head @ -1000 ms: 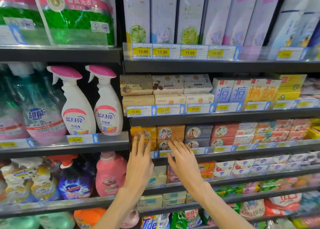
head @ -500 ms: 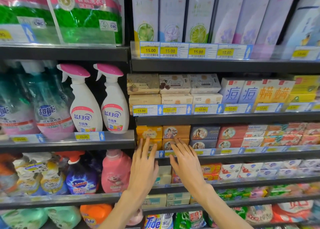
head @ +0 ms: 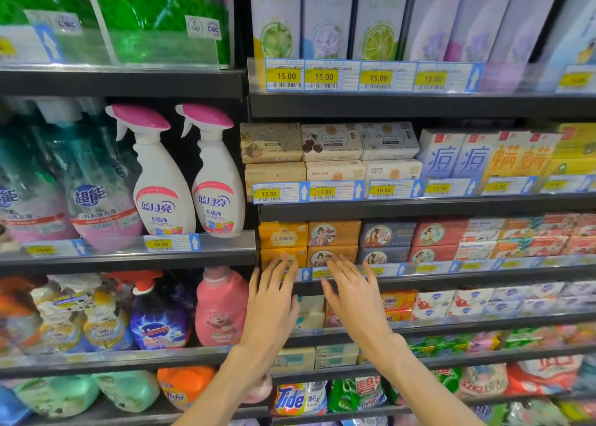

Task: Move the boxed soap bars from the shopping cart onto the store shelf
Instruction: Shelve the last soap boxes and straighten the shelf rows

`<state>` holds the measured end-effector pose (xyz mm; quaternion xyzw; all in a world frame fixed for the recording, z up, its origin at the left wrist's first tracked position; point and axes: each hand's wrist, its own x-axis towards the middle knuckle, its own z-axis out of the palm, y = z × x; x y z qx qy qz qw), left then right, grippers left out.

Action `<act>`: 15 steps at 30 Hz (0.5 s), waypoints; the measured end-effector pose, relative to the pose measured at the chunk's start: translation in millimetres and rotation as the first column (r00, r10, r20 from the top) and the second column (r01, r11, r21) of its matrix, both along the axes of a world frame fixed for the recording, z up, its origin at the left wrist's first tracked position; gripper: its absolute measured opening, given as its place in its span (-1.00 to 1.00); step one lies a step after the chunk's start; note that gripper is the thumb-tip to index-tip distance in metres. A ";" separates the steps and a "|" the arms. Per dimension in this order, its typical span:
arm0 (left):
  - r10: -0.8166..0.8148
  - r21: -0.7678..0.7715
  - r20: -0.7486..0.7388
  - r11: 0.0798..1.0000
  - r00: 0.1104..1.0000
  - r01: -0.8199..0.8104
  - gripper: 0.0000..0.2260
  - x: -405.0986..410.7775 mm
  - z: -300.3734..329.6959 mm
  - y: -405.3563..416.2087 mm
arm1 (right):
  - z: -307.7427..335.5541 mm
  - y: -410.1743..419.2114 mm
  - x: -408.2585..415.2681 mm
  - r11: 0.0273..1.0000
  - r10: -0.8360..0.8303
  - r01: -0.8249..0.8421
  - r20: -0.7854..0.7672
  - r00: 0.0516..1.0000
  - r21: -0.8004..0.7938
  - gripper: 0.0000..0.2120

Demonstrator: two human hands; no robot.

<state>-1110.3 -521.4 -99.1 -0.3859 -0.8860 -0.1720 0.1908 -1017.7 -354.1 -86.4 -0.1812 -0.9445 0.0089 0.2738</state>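
Boxed soap bars fill the store shelf [head: 483, 279] in two-high stacks. Yellow boxes [head: 283, 234] stand at its left end, with orange-brown boxes [head: 334, 233] beside them, then dark blue [head: 387, 234] and red ones [head: 438, 232]. My left hand [head: 274, 303] is flat with fingers spread, its fingertips at the lower yellow box. My right hand [head: 353, 293] is also spread, with fingertips at the lower orange-brown box. Neither hand holds anything. The shopping cart is out of view.
Two white spray bottles with pink triggers [head: 161, 180] stand on the left bay's shelf. A pink detergent bottle [head: 221, 309] sits just left of my left wrist. More soap boxes [head: 332, 142] occupy the shelf above, and bagged detergent [head: 300, 400] lies below.
Both hands stay with fingertips at the lower soap boxes, shifting only slightly. The view has drifted a little, so the shelves sit further right in the frame.
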 end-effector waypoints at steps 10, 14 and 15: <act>-0.007 0.047 -0.073 0.999 0.997 0.011 -0.50 1.6 2.3 10.8 | 1.0 8.8 -4.2 1.000 0.022 -0.022 0.011 1.000 -0.013 -0.60; -0.129 0.034 -0.124 0.990 0.984 0.135 -0.54 9.2 6.2 40.5 | -5.7 18.7 -3.8 1.000 -0.006 0.006 -0.092 0.996 0.000 -0.63; -0.129 0.013 -0.123 0.991 0.984 0.131 -0.53 10.0 5.8 47.9 | -7.5 22.5 -3.3 1.000 -0.005 0.005 -0.105 0.994 0.005 -0.61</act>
